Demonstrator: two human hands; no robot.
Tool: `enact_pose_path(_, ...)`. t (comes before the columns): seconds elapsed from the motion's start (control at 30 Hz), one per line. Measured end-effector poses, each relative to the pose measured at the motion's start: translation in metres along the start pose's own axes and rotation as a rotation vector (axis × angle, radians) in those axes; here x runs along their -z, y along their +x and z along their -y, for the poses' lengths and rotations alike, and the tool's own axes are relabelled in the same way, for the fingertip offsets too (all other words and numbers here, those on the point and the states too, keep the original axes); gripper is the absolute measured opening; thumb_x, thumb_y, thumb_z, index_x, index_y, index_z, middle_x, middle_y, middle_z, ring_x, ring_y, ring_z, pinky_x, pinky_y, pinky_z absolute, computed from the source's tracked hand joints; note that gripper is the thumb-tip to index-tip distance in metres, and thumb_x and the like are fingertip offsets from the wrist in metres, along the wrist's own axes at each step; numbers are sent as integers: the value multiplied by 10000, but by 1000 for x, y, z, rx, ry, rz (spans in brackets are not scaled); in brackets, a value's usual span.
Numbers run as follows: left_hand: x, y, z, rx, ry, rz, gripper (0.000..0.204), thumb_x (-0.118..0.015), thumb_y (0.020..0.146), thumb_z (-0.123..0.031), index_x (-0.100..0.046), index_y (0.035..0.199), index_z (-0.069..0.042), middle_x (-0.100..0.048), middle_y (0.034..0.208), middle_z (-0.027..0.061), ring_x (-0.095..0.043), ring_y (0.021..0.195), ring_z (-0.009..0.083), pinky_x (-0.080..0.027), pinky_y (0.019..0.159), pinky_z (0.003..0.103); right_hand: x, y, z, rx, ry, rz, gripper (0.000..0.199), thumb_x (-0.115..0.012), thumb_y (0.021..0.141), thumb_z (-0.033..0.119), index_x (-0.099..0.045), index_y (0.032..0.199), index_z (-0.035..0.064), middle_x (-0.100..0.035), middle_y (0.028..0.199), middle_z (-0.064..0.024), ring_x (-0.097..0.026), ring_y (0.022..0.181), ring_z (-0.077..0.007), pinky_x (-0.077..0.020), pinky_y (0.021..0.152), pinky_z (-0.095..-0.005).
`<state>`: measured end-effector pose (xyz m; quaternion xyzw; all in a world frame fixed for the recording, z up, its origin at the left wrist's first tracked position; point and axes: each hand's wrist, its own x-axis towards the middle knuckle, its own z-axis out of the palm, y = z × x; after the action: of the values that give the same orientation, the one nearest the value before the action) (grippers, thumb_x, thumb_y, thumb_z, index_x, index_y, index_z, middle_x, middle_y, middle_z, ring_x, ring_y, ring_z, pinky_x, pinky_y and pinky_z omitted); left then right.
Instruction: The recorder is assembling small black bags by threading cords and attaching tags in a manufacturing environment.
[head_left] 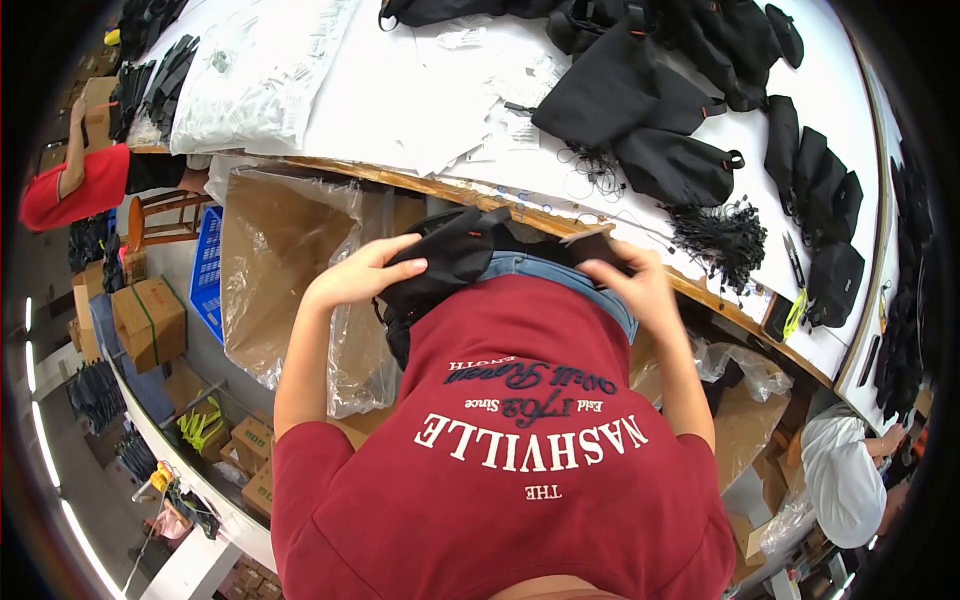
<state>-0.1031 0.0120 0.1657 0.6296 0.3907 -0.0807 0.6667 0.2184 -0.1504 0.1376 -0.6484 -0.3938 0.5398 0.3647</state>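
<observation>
At the table's near edge, in front of my waist, my left hand (372, 272) grips a black fabric bag (445, 258) with its thumb on top and fingers behind. A small orange tab shows on the bag. My right hand (632, 287) is closed on a dark flat piece (606, 250) at the other side of my waist. A thin pale pointed thing sticks out beside that piece; its kind is too small to tell. Whether the dark piece belongs to the same bag is hidden. More black fabric hangs below my left hand.
On the white table (375, 95) lie several black bags (600, 90), a heap of black cords (722, 240), white paper slips (450, 120) and a clear bag of white packets (262, 75). Plastic-lined cartons (285, 260) stand under its edge. A person in red (80, 185) is at far left.
</observation>
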Motion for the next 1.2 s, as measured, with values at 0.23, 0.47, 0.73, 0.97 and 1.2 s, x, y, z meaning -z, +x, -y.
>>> enact_pose_path(0.23,-14,0,-43,-177,167,-115,296,-683,836,-246,-611,914,30,-574,685,31,-463,670,63,-432,628,259,17,29,32,240,998,-435,93,-650,830,25,-586,894,44,-553,770,12,-496,682,-77,-398,581,-194)
enact_pose_path(0.47,-44,-5,-70,-255,403,3,298,-643,859,-309,-599,919,-21,-536,613,173,-512,518,294,-418,525,326,16,57,22,185,1684,-338,105,-666,842,75,-576,857,22,-531,758,-31,-470,668,-134,-419,600,-244)
enact_pose_path(0.73,-68,12,-70,-440,468,178,259,-581,894,-252,-588,857,4,-567,791,127,-562,753,313,-445,678,370,0,56,37,187,1811,-130,291,-645,851,384,-670,918,102,-422,664,-14,-407,662,-142,-380,599,-255)
enact_pose_path(0.97,-64,13,-72,-452,502,217,275,-600,877,-275,-598,863,0,-581,782,141,-574,769,321,-452,679,380,5,61,26,114,1291,-635,343,-574,912,403,-602,819,75,-388,542,44,-307,439,-69,-261,442,-224)
enact_pose_path(1.2,-63,-3,-82,-273,278,-37,214,-632,854,-172,-559,980,-15,-633,871,158,-625,826,324,-481,713,352,17,50,4,359,534,-1031,255,-500,947,308,-583,966,68,-607,874,-6,-563,737,-74,-442,576,-226)
